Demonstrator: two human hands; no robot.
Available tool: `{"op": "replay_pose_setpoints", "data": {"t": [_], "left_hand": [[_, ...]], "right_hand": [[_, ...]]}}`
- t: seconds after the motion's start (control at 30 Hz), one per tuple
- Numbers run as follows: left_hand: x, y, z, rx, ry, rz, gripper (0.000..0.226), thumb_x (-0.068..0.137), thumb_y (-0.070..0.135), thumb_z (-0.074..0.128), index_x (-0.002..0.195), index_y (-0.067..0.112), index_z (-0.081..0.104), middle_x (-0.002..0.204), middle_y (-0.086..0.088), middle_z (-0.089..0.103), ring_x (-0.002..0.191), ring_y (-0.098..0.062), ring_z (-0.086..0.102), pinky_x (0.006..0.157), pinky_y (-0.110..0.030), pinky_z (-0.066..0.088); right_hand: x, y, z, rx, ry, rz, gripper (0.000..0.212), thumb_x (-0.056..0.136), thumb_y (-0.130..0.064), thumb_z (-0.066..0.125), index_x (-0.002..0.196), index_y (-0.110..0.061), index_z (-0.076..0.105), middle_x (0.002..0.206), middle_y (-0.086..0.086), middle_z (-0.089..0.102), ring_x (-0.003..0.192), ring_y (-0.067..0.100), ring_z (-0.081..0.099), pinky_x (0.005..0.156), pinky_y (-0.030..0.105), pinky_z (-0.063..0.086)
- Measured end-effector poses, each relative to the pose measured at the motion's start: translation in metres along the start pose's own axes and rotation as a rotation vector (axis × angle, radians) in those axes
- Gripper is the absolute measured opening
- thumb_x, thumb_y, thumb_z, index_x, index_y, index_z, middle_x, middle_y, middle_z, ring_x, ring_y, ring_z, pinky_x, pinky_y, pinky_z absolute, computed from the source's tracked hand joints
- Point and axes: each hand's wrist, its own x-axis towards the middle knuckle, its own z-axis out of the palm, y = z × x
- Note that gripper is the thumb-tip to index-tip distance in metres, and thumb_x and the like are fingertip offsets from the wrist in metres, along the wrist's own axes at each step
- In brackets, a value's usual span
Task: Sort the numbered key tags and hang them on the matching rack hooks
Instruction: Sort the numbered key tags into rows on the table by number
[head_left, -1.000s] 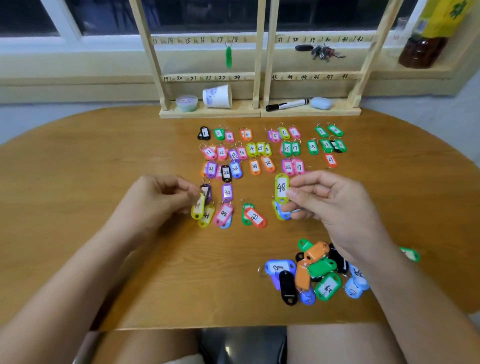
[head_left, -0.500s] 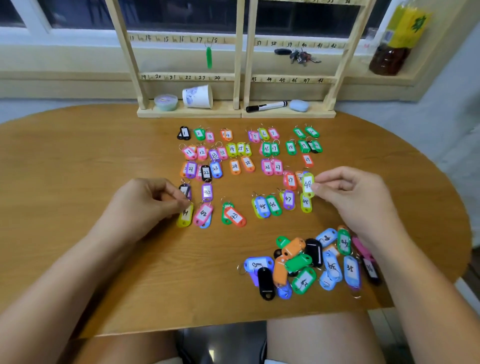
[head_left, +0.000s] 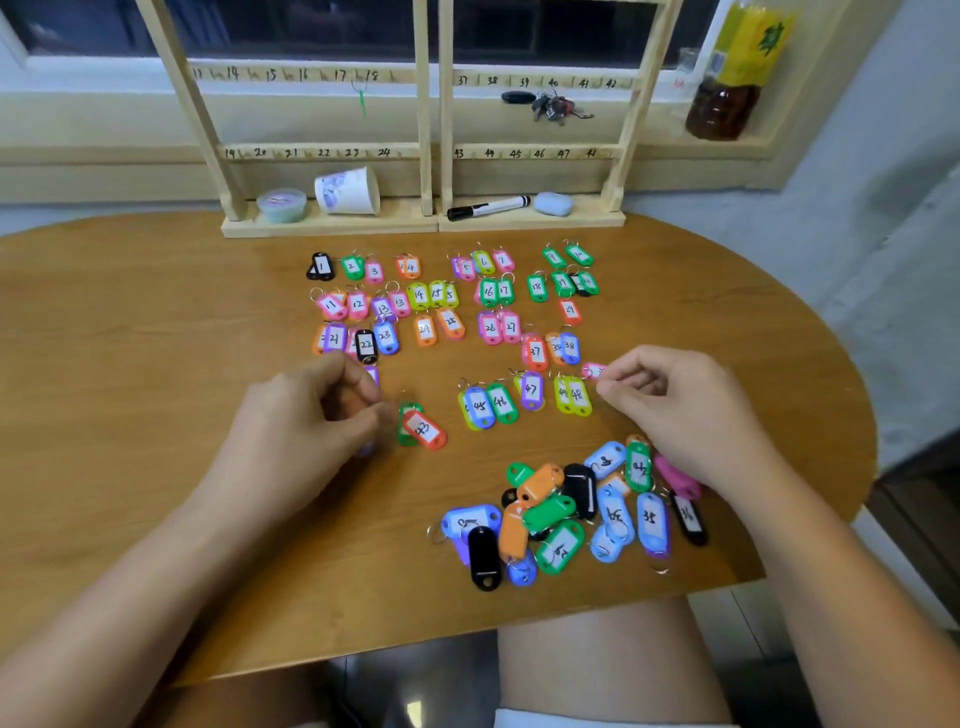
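Observation:
Sorted key tags lie in numbered rows on the table, from 1 at the back left to 48 at the front right. An unsorted pile of tags sits near the front edge. The wooden rack stands at the back with numbered hooks; one green tag hangs at 18. My right hand has its fingertips pinched beside the yellow 48 tag, which lies flat, and a pink tag pokes out from behind its forefinger. My left hand curls over the tags left of the orange 43 tag, hiding them.
On the rack's base stand a tipped paper cup, a small round tub, a black marker and a blue case. A bunch of keys and a bottle are on the sill behind. The table edge curves close on the right.
My right hand carried the yellow 48 tag rightward and laid it at the end of the front row. My left hand came down over the tags around 41 and 42.

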Motion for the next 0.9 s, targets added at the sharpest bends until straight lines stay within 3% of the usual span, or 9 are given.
{"op": "replay_pose_setpoints", "data": {"t": [0.07, 0.2, 0.27, 0.53, 0.67, 0.9], "left_hand": [[0.000, 0.014, 0.012, -0.023, -0.062, 0.039, 0.014, 0.087, 0.031, 0.083, 0.087, 0.025, 0.071, 0.076, 0.011, 0.075, 0.071, -0.011, 0.068, 0.068, -0.030, 0.053], [0.006, 0.039, 0.041, -0.031, -0.185, 0.147, 0.009, 0.089, 0.030, 0.082, 0.087, 0.029, 0.073, 0.079, 0.012, 0.074, 0.073, -0.006, 0.067, 0.063, -0.020, 0.048], [0.010, 0.052, 0.055, -0.001, -0.221, 0.184, 0.008, 0.089, 0.031, 0.082, 0.086, 0.032, 0.074, 0.080, 0.014, 0.073, 0.076, -0.003, 0.066, 0.063, -0.016, 0.046], [0.024, 0.096, 0.101, 0.067, -0.371, 0.276, 0.011, 0.086, 0.036, 0.084, 0.090, 0.030, 0.076, 0.078, 0.015, 0.071, 0.076, 0.000, 0.064, 0.068, -0.020, 0.049], [0.026, 0.109, 0.116, 0.149, -0.450, 0.276, 0.020, 0.087, 0.044, 0.083, 0.095, 0.027, 0.075, 0.082, 0.013, 0.069, 0.078, 0.001, 0.063, 0.062, -0.016, 0.044], [0.031, 0.115, 0.123, 0.249, -0.487, 0.283, 0.016, 0.089, 0.039, 0.083, 0.097, 0.028, 0.074, 0.090, 0.012, 0.069, 0.084, -0.002, 0.063, 0.069, -0.023, 0.052]], "right_hand": [[-0.007, 0.005, -0.012, -0.041, -0.100, -0.032, 0.015, 0.092, -0.022, 0.080, 0.085, -0.035, 0.078, 0.080, -0.015, 0.069, 0.074, 0.005, 0.061, 0.064, 0.011, 0.045], [-0.019, 0.020, -0.034, -0.138, -0.342, -0.081, 0.028, 0.092, -0.022, 0.079, 0.097, -0.049, 0.075, 0.102, -0.020, 0.063, 0.099, 0.002, 0.062, 0.086, 0.030, 0.050], [-0.024, 0.025, -0.042, -0.169, -0.407, -0.103, 0.032, 0.092, -0.021, 0.078, 0.100, -0.052, 0.074, 0.107, -0.024, 0.059, 0.106, 0.001, 0.059, 0.090, 0.031, 0.049], [-0.029, 0.030, -0.046, -0.230, -0.455, -0.096, 0.031, 0.089, -0.039, 0.081, 0.109, -0.059, 0.068, 0.114, -0.028, 0.052, 0.120, -0.001, 0.049, 0.102, 0.036, 0.046], [-0.029, 0.033, -0.043, -0.229, -0.423, -0.113, 0.028, 0.086, -0.040, 0.084, 0.103, -0.054, 0.067, 0.111, -0.026, 0.053, 0.116, 0.005, 0.050, 0.104, 0.044, 0.045], [-0.030, 0.034, -0.044, -0.227, -0.399, -0.129, 0.021, 0.084, -0.039, 0.087, 0.091, -0.043, 0.067, 0.108, -0.021, 0.059, 0.111, 0.003, 0.053, 0.104, 0.043, 0.045]]}}
